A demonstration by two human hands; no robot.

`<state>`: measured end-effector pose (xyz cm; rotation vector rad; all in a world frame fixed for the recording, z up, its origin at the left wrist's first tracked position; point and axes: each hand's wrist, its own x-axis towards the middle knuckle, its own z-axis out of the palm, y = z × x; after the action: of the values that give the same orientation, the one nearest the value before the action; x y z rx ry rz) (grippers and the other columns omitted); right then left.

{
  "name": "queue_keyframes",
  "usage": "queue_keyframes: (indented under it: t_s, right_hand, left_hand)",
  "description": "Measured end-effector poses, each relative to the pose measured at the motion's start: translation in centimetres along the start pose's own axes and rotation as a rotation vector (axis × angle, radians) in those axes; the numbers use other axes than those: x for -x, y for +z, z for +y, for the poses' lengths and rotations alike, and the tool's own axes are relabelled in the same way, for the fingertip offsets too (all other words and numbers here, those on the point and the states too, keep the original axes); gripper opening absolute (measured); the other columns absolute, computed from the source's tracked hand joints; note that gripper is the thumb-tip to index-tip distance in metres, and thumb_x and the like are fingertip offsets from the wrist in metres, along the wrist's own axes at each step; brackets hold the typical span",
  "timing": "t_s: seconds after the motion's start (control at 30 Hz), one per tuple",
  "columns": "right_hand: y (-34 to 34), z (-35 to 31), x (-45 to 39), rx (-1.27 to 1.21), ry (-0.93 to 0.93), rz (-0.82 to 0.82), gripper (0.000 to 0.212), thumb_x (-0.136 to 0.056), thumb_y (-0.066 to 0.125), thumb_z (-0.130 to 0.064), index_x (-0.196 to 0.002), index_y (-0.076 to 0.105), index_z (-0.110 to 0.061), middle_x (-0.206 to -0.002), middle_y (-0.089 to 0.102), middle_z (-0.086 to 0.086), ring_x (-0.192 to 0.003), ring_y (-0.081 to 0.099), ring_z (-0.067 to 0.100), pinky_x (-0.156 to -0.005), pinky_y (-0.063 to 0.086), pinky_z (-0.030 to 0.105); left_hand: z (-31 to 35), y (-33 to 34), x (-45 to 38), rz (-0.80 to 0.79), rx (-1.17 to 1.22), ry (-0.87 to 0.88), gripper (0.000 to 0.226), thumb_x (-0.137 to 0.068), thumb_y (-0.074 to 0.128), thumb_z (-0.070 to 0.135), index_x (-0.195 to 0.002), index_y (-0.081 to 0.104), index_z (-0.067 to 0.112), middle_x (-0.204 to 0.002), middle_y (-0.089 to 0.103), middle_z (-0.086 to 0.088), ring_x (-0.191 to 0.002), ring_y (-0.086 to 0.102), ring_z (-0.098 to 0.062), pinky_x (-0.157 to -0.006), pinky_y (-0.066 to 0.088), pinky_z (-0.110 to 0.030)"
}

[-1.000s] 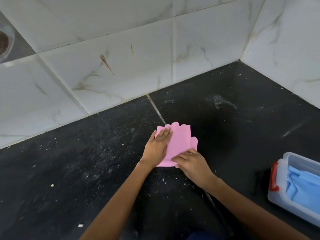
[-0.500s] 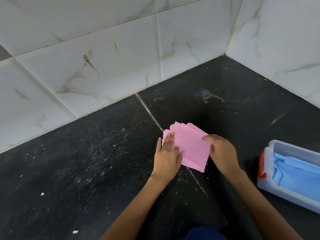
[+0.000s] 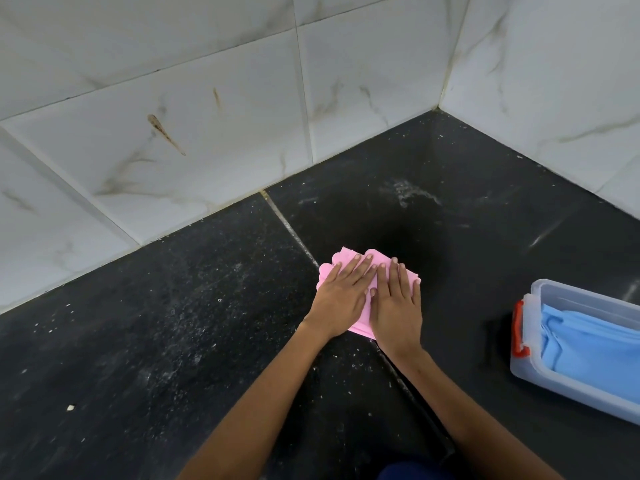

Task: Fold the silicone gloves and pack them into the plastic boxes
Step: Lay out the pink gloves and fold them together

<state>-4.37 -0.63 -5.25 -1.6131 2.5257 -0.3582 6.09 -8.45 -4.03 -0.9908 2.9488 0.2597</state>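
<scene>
Where the dark floor [image 3: 173, 341] meets the wall, I log one folded pink glove [image 3: 375, 263], lying under both palms. Left hand [image 3: 341, 299] and right hand [image 3: 396, 308]: flat, fingers spread, pressing, gripping nothing. Box [image 3: 568, 386] at right, well apart, holds blue gloves [image 3: 595, 344].

Single head-worn wide-angle view, looking forward and steeply down at a dark floor [image 3: 173, 341] from close above. Faces a room corner: white marbled wall tiles [image 3: 207, 98] fill the upper frame, corner seam at upper right. Forearms enter from the bottom edge. Lines bow toward frame edges. No second view.
</scene>
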Motion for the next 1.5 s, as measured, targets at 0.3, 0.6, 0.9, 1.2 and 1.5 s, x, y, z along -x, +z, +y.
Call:
queue_keyframes:
  t_s: [0.3,0.6,0.9,1.2,1.5]
  right_hand:
    - [-1.1,1.8,1.9,0.016,0.080,-0.091,0.054,-0.100,0.030,-0.033,-0.149,0.012,-0.019,-0.158,0.002,0.015,-0.146,0.006,0.031,-0.118,0.014,0.042]
    - [-4.2,1.7,2.5,-0.180,0.209,-0.128,0.051,-0.096,0.049,-0.024,-0.143,0.031,-0.019,-0.137,0.041,0.012,-0.113,0.054,0.022,-0.091,0.049,0.032]
    - [-5.1,3.8,-1.9,-0.229,0.119,-0.181,0.053,-0.091,0.058,-0.016,-0.141,0.039,-0.019,-0.138,0.045,0.011,-0.116,0.054,0.025,-0.098,0.045,0.032]
    - [-4.9,3.5,-2.0,-0.249,0.153,-0.158,0.053,-0.088,0.063,-0.013,-0.138,0.044,-0.018,-0.136,0.050,0.010,-0.115,0.056,0.026,-0.098,0.046,0.034]
    - [-5.0,3.5,-1.9,-0.246,0.151,-0.146,0.053,-0.087,0.064,-0.013,-0.136,0.047,-0.018,-0.135,0.050,0.010,-0.115,0.056,0.025,-0.096,0.046,0.033]
  left_hand:
    - [-1.4,-0.7,0.7,0.145,0.118,-0.144,0.054,-0.099,0.034,0.036,-0.149,0.018,0.020,-0.158,0.014,-0.007,-0.145,0.013,-0.026,-0.118,0.014,-0.043]
    - [-3.2,-3.2,1.5,0.005,0.652,-0.381,0.059,-0.085,0.066,0.024,-0.137,0.038,0.027,-0.141,0.042,-0.004,-0.130,0.039,-0.024,-0.111,0.033,-0.045]
    - [-0.6,-2.0,2.9,0.170,0.791,-0.625,0.067,-0.079,0.073,0.025,-0.137,0.040,0.026,-0.145,0.040,-0.003,-0.131,0.040,-0.025,-0.111,0.034,-0.048]
    - [-0.9,-3.1,3.0,0.202,1.065,-0.686,0.056,-0.068,0.081,0.007,-0.119,0.061,0.019,-0.132,0.048,-0.004,-0.113,0.049,-0.023,-0.100,0.047,-0.046]
    - [-0.4,-3.2,2.7,0.215,0.988,-0.712,0.064,-0.064,0.083,0.005,-0.123,0.060,0.016,-0.133,0.053,-0.006,-0.118,0.049,-0.025,-0.105,0.042,-0.048]
